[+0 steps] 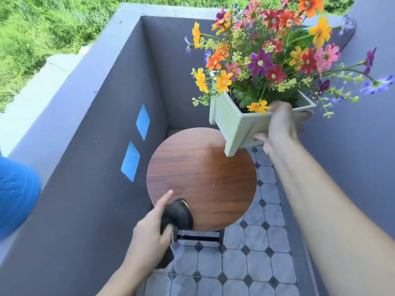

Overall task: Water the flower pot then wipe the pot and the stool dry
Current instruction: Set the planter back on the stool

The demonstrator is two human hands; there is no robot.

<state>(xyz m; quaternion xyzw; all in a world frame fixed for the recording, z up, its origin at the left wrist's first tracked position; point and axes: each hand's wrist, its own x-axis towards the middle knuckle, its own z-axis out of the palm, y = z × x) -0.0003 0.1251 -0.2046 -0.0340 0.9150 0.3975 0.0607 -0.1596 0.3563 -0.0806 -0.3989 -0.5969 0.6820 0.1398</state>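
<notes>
My right hand [280, 127] grips the near rim and side of a pale green square flower pot [233, 122], holding it tilted in the air above the far right edge of the stool. Many-coloured flowers [267, 56] fill the pot. The round wooden stool top [201, 174] stands below, bare. My left hand [149, 229] is shut on a black cloth with a yellow edge [177, 214], pressed against the stool's near left edge, index finger stretched out.
A dark grey balcony wall [96, 146] with two blue tape patches [136, 144] runs along the left. A blue object [17, 195] sits on the ledge at far left. Grey tiled floor [245, 253] lies under the stool. Another grey wall rises at right.
</notes>
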